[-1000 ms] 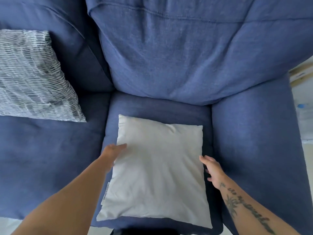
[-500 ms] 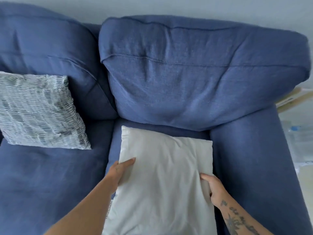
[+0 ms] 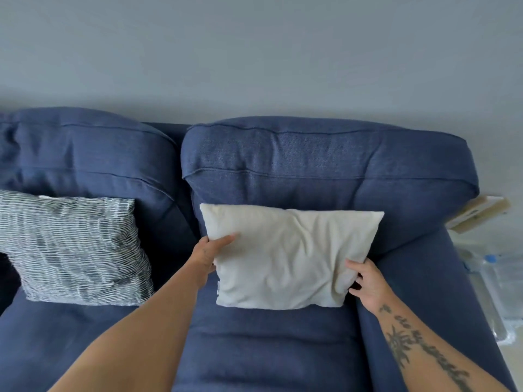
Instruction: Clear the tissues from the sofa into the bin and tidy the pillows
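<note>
At right end of the dark blue fabric sofa (image 3: 268, 349), a plain cream fabric pillow (image 3: 291, 258) leaned upright vs. the back cushion, bottom edge on the seat. Left hand (image 3: 210, 250) gripped its left edge, thumb on front, other fingers hidden behind. Right hand (image 3: 368, 281) pinched the lower right corner w/ curled fingers, tight beside the padded blue armrest (image 3: 418, 278). Grey-white striped pillow (image 3: 73, 247) leaned on the left seat, apart. Clear plastic bottle w/ blue cap (image 3: 498, 267) lay beyond the armrest.

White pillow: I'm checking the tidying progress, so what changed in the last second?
The left hand and right hand gripped the white pillow at its sides and raised it from flat on the seat to lean against the back cushion. The striped pillow stayed put.
</note>
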